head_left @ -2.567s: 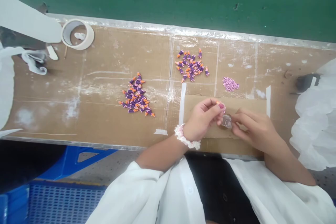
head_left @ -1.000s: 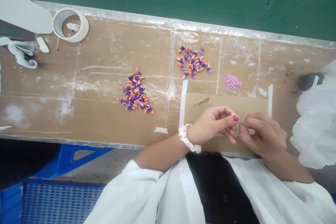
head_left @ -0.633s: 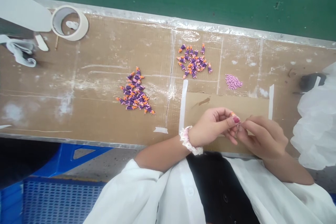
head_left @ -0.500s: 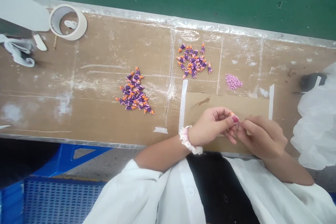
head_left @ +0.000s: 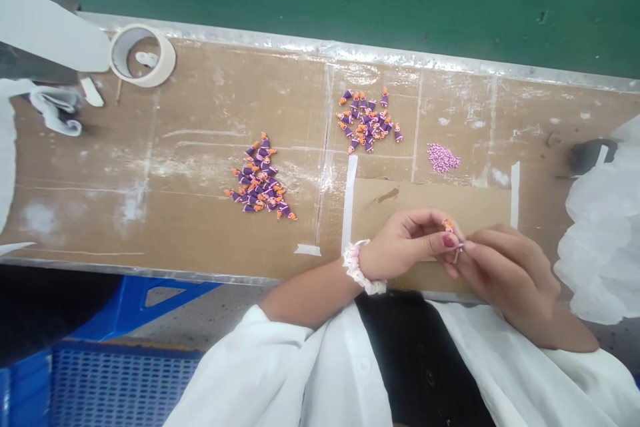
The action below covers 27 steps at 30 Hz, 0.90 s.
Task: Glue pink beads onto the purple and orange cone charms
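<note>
My left hand, with a white and pink scrunchie at the wrist, pinches a small figurine between thumb and fingers. Its orange top shows above my thumb, and a bit of purple shows below; the rest is covered. Closed at the fingertips, my right hand meets the figurine's lower end. Whatever tiny piece it may hold is too small to make out. Both hands are over a cardboard sheet held by white tape strips. Beyond them lies a heap of tiny pink-purple pieces.
Purple figurines with orange tops lie in two groups, one at the upper middle and one farther left. A tape roll rests at the back left. Crumpled white sheeting borders the right side, near a dark object.
My hands have shifted slightly right and down, staying together. More of the figurine shows, including purple at its lower end. The whole view has also moved a little.
</note>
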### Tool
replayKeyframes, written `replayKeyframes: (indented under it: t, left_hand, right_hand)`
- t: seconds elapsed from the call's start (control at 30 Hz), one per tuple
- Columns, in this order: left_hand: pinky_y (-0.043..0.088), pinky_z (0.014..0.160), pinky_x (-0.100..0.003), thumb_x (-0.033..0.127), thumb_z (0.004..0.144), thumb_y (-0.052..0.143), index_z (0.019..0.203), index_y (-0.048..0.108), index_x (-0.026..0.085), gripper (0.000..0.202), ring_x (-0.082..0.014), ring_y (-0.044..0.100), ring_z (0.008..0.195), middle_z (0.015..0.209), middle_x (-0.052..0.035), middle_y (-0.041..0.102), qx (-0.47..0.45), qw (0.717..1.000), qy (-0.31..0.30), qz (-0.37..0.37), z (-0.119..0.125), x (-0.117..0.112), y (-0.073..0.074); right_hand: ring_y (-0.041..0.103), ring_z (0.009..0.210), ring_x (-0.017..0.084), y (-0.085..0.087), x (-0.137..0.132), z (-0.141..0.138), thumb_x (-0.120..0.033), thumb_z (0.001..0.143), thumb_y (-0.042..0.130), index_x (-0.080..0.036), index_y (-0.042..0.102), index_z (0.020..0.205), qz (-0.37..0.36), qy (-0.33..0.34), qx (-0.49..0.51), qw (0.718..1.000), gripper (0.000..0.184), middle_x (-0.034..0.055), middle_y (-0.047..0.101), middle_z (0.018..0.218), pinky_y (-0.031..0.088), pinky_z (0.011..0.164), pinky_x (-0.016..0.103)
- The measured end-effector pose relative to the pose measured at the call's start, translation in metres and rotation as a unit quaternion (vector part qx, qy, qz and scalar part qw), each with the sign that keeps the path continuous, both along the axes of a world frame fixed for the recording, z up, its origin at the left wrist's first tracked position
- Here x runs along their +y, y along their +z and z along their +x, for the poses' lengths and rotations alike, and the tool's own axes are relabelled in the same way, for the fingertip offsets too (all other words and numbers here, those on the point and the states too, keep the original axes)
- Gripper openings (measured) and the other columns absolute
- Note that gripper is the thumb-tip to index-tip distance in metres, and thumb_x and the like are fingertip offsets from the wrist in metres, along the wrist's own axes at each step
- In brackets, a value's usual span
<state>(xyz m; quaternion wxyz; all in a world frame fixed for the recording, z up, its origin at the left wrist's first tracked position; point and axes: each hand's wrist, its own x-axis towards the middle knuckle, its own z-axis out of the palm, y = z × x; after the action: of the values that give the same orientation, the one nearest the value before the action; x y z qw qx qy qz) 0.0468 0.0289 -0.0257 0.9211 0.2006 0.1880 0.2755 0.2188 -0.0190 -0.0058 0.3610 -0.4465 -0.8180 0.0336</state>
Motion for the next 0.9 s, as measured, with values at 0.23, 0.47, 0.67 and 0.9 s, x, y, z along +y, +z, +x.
replayKeyframes:
  t: [0.23,0.47,0.67,0.9]
  left_hand:
    - [0.056,0.063,-0.025,0.046,0.069,0.075,0.080,0.062,0.015,0.035,-0.0104,0.062,0.065,0.072,-0.0012,0.061,0.007,1.000,-0.020,0.021,0.001,0.000,-0.007]
    - [0.054,0.056,-0.023,0.039,0.076,0.071,0.080,0.060,0.016,0.026,-0.0091,0.059,0.061,0.067,0.0009,0.059,0.045,0.996,0.070,0.036,0.000,0.007,-0.009]
    - [0.052,0.061,-0.017,0.027,0.075,0.072,0.084,0.061,0.013,0.020,-0.0044,0.059,0.061,0.069,0.0027,0.060,0.215,0.925,0.311,-0.036,-0.015,0.053,-0.027]
    - [0.049,0.054,-0.019,0.028,0.076,0.070,0.127,0.048,0.025,0.055,-0.0077,0.060,0.067,0.092,-0.0001,0.064,0.268,0.899,0.340,0.062,-0.020,0.055,-0.022]
  right_hand:
    - [0.063,0.065,0.014,0.009,0.002,-0.005,-0.007,0.081,0.065,-0.023,0.058,0.102,-0.038,-0.024,0.001,0.999,0.027,0.0038,0.067,0.084,0.056,0.058,0.028]
    - [0.055,0.054,0.010,0.009,0.012,-0.002,-0.006,0.081,0.062,-0.023,0.050,0.077,-0.045,0.003,0.025,0.999,0.021,-0.0013,0.058,0.067,0.048,0.049,0.023]
    - [0.038,0.045,0.005,-0.015,0.028,0.007,-0.007,0.078,0.066,-0.020,0.037,0.064,-0.034,-0.109,0.042,0.993,0.035,-0.0073,0.039,0.054,0.029,0.040,0.019]
    - [0.057,0.062,0.012,-0.055,0.060,0.028,-0.017,0.088,0.055,-0.020,0.061,0.085,-0.131,-0.156,-0.036,0.979,0.007,0.0012,0.064,0.080,0.046,0.055,0.023]
